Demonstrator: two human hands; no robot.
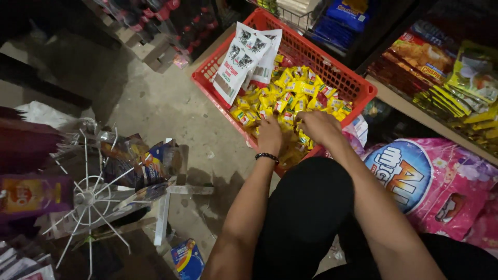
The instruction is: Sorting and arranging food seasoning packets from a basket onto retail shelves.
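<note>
**One head view, looking down**

Worn on the head, tilted steeply down and slightly forward. Close above both forearms; basket (358, 85) at twelve o'clock, knee at six, rack (93, 199) at eight, shelves at two.

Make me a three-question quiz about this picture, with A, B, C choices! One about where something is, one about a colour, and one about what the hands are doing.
1. Where are the white packets?
A. On the floor
B. At the far end of the basket
C. On the knee

2. What colour is the basket?
A. Red
B. Blue
C. Green

3. What are both hands doing?
A. Resting on the shelf
B. Holding the pink bag
C. Reaching into the small yellow sachets

Answers:
1 B, they lean against the basket's far corner.
2 A, its mesh walls and rim are red.
3 C, the left hand and right hand lie on the yellow sachets, fingers dug in.
</note>
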